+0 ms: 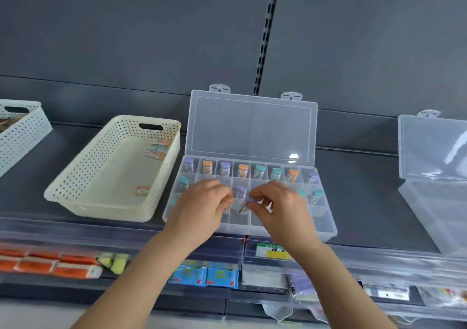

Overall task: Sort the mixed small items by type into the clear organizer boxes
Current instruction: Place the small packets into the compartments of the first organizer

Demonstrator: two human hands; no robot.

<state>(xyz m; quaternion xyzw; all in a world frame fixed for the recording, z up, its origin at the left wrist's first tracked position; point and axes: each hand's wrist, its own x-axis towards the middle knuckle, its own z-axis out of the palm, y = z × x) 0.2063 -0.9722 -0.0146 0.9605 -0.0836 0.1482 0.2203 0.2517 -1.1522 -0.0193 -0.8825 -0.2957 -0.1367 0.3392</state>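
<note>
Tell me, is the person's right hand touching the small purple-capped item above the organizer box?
Touching. The head view shows the right hand pinching the purple-capped item over the clear organizer box.

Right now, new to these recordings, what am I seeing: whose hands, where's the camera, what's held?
No machine: a person's two bare hands, filmed by one head-worn camera looking down. On the shelf stands an open clear box with small tubes, capped purple, orange or teal, in its compartments. Left of it, a cream basket holds a few small packs; a second clear box stands right. The right hand pinches a purple tube over the box. The left hand has curled fingers; whether they hold anything is hidden.
</note>
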